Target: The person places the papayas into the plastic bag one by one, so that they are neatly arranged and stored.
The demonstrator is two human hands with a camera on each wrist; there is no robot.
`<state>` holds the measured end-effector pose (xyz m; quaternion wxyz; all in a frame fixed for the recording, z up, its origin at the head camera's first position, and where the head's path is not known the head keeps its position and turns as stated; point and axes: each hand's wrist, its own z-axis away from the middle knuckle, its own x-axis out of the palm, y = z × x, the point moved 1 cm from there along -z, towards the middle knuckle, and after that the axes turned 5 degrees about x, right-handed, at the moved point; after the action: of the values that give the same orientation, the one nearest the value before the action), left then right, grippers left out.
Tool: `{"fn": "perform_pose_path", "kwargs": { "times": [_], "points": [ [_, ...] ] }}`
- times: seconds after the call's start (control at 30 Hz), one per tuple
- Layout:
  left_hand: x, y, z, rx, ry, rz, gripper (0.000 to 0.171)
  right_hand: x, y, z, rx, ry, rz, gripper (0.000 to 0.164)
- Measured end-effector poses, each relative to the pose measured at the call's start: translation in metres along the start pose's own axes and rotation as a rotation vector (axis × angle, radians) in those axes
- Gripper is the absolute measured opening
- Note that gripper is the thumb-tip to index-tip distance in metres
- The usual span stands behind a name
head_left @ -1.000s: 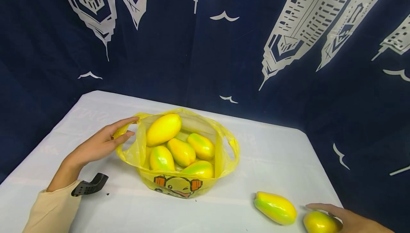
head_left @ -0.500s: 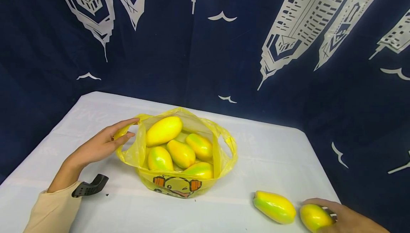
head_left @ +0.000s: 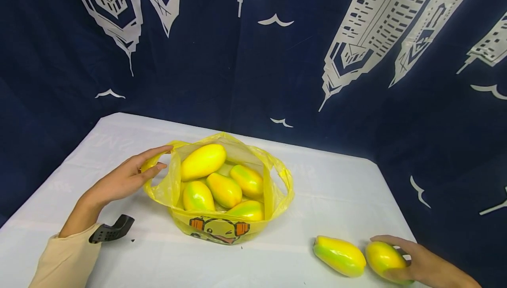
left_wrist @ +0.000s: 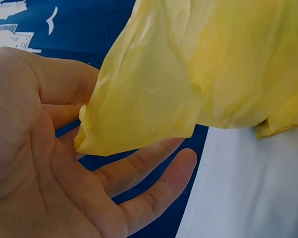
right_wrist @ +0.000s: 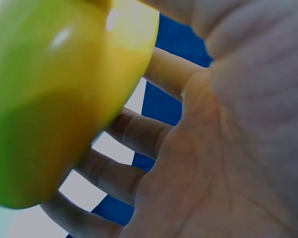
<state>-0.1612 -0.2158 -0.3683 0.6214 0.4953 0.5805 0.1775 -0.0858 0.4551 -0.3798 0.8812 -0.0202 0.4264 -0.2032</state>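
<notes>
In the head view, my left hand (head_left: pixel 123 176) holds the left handle of a yellow plastic bag (head_left: pixel 222 231), its thumb passing into the handle opening. The left wrist view shows the thin plastic (left_wrist: pixel 139 109) lying against the fingers, covering parts of them. Several yellow-green papayas (head_left: pixel 223 190) lie inside the open bag. At the lower right, my right hand (head_left: pixel 424 261) grips another papaya (head_left: pixel 382 257), thumb on the near side and fingers on the far side. A second loose papaya (head_left: pixel 339 256) lies on the table just left of it.
A white cloth covers the table (head_left: pixel 309 200). Behind it hangs a dark blue curtain (head_left: pixel 222 68) printed with white buildings. The bag's right handle (head_left: pixel 291 182) stands up on its own. A black wrist device (head_left: pixel 112 229) sits at the left sleeve (head_left: pixel 67 257).
The right hand has closed round the papaya and shifted it slightly left and away from me, up beside the other loose one. The left hand and bag stay nearly still.
</notes>
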Motion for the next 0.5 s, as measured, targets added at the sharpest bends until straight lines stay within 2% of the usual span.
{"fn": "perform_pose_path", "kwargs": {
  "times": [0.27, 0.43, 0.5],
  "points": [
    [0.001, 0.000, 0.002, -0.005, -0.011, 0.002, 0.055, -0.006, -0.015, 0.000, -0.113, 0.055, 0.006, 0.081],
    [0.001, 0.000, 0.001, -0.010, -0.014, 0.004, 0.055, -0.011, -0.024, 0.000, -0.240, 0.103, 0.003, 0.078],
    [0.001, 0.001, 0.001, -0.012, -0.014, 0.004, 0.055, -0.012, -0.028, 0.000, -0.264, 0.124, -0.007, 0.079]
  ]
}}
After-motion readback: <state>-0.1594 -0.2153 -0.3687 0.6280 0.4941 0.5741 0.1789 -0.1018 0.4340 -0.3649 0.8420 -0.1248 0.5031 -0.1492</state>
